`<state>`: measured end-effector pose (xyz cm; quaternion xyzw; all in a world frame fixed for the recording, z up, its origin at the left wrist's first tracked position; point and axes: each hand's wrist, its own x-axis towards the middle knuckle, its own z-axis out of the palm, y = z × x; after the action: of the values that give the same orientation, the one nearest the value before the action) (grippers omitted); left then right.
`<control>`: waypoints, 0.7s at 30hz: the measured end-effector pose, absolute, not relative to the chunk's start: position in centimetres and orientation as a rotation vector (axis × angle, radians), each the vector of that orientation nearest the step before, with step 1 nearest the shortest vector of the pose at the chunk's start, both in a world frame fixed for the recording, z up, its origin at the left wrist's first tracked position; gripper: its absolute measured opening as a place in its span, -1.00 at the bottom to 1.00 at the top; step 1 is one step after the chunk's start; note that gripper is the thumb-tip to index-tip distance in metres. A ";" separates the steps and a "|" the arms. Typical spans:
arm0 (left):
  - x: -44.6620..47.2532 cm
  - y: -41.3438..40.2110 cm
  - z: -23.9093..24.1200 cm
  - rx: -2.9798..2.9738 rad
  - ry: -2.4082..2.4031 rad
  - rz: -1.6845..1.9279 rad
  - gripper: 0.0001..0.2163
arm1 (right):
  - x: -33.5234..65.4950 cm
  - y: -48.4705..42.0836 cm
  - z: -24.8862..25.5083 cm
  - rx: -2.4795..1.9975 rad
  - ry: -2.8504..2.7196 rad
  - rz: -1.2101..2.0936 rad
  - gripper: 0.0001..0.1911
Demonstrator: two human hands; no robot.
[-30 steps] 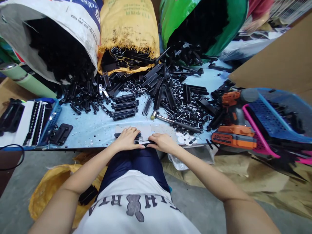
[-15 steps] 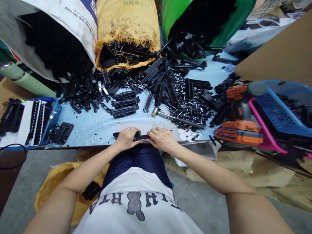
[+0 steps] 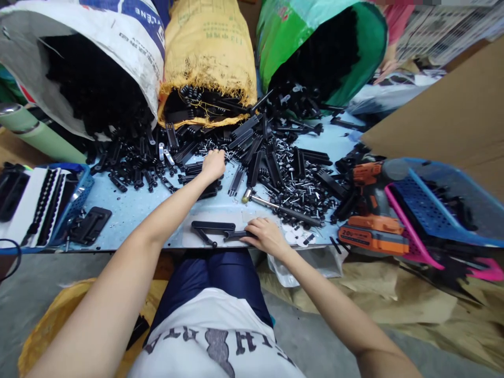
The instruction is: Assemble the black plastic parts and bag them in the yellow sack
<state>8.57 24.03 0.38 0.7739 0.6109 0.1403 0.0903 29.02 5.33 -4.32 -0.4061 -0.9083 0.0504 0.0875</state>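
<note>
Head view: the right hand (image 3: 264, 237) is pressing curled fingers on a black plastic part (image 3: 214, 228) at the table's (image 3: 134, 210) near edge, while the left hand (image 3: 213, 164), fingers bent, is reaching into loose black parts (image 3: 197, 170); its grip cannot be told.

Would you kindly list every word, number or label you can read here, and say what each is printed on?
"20V": on the orange battery base of the cordless drill.
"…YLENE", cut off and upside down: on the white woven sack.
Green print on the yellow woven sack: too blurred to read.
Dark letters on the person's white shirt: upside down, partly hidden, not legible.
</note>
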 end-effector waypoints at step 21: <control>7.1 25.1 1.1 2.180 1.634 0.858 -0.82 | 37.7 22.5 1.5 -2.294 -2.317 -0.066 -0.74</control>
<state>7.14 25.11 1.13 0.7554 0.5663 0.2974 0.1423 37.69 22.51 1.53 -0.7021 -0.7093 -0.0202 -0.0598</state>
